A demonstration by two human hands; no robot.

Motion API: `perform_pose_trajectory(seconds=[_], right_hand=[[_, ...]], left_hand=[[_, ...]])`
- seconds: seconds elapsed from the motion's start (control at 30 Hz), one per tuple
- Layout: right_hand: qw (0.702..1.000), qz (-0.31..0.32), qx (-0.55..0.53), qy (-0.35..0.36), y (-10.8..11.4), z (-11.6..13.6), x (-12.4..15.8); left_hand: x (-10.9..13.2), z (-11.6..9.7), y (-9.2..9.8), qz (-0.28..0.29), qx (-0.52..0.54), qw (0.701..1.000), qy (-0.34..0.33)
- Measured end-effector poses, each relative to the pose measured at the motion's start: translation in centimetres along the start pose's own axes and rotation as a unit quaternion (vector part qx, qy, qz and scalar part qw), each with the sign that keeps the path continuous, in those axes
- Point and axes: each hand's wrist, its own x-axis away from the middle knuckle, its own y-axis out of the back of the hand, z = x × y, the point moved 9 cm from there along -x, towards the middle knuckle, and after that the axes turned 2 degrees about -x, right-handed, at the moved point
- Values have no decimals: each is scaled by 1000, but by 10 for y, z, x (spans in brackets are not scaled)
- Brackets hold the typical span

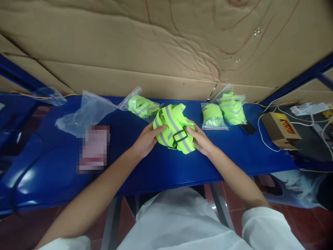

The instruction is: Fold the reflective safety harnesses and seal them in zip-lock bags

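A bundled neon-yellow reflective strap (173,126) with grey stripes and a black buckle is held between my two hands above the blue table. My left hand (147,138) grips its left side, thumb on top and fingers hidden beneath. On the right side, my right hand (199,138) pinches it close to the buckle, its fingers partly out of sight. Just behind the bundle lies a clear zip bag (142,107) with another yellow strap in it. To the right are two more bagged yellow bundles, a smaller one (212,116) and a larger one (232,109).
A clear empty-looking plastic bag (95,107) lies at the back left, near a blurred pinkish packet (94,149). A dark phone-like object (247,127), an open cardboard box (279,130) and white cables are on the right. Cardboard sheeting (117,52) walls the table's back edge.
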Motion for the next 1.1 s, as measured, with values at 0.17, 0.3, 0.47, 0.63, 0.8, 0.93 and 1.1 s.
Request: perform_pose_trajectory(seconds=[0.17,0.3,0.47,0.63,0.8,0.93,1.1], right_hand=[[999,10,18,-29,-4,-12,1],[1000,-14,23,-9,-2,-5,2],[993,-115,19,27,18,11,3],[981,-157,64,91,24,25,8],[951,-129,208,188,10,37,22],[962,6,227,149,-16,23,25],[989,95,104,53,-29,18,23]], left_hand=[[-3,-9,2,15,69,997,3],[-5,-14,4,19,66,997,-19],[-9,-14,26,-93,-105,982,-124],[31,-46,9,-185,-344,861,-326],[56,-42,-46,-22,-473,788,-394],[28,-6,-38,62,-385,888,-243],[9,0,-21,74,-248,958,-127]])
